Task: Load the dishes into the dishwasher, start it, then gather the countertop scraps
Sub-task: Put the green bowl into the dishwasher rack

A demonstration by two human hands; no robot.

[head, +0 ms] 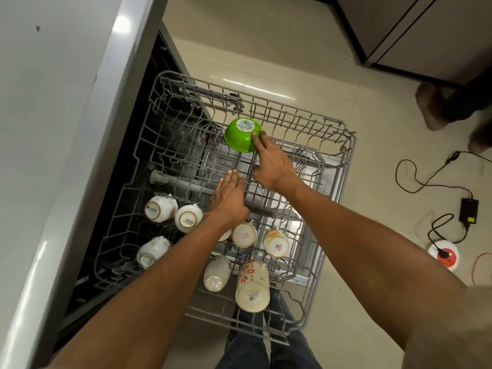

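Head view: looks straight down on a pulled-out dishwasher rack (343,161) of grey coated wire, standing over a cream tiled floor (332,75).
Green bowl (241,134): glossy plastic, round, lying upside down and tilted near the far edge of the rack; its base with a white barcode sticker faces up toward the camera, its mouth down toward the near right.
Right hand (274,166): laid over the rack's middle, fingers (259,141) straight and spread, the tips resting on the bowl's right side; nothing is clasped.
Left hand (229,198): flat, palm down, fingers straight and together, reaching over the rack's centre just beside the right hand; it grips nothing, and whether it touches the wire cannot be told.
White cups (187,218): glazed ceramic, inverted, bases up, set along the rack's left edge and near middle; two bases read "SISTA".
Patterned tumbler (253,284): tall, cream with red flower print, lying at the near edge of the rack, long axis running near to far, base toward the camera.
Plain mug (217,272): white, just left of the tumbler, lying the same way.
Dishwasher (111,182): dark opening under a grey bench (40,129) at the left.
Floor, right side: black cable with adapter (468,210) and a round white-and-orange socket (443,254).
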